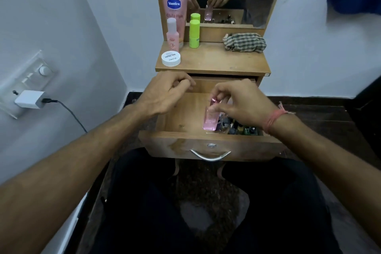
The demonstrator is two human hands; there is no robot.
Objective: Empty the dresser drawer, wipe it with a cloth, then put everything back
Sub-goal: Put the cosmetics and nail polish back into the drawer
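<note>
Drawer (181,117) pulled open. Right hand (241,101) pinches the cap of a pink bottle (210,120), upright above the drawer's right half beside small bottles (243,128). Left hand (165,93) hovers loosely curled, holding nothing. Checked cloth (244,42) lies on the dresser top (216,62).

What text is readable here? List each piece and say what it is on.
"Vaseline" and "Gluta-Hya": on the pink tube.
"3": on the small pink bottle; its other print is blurred.
"NAIL POLISH": upside down on the white jar lid; the brand line is unreadable.
Green stick: print too small.
</note>
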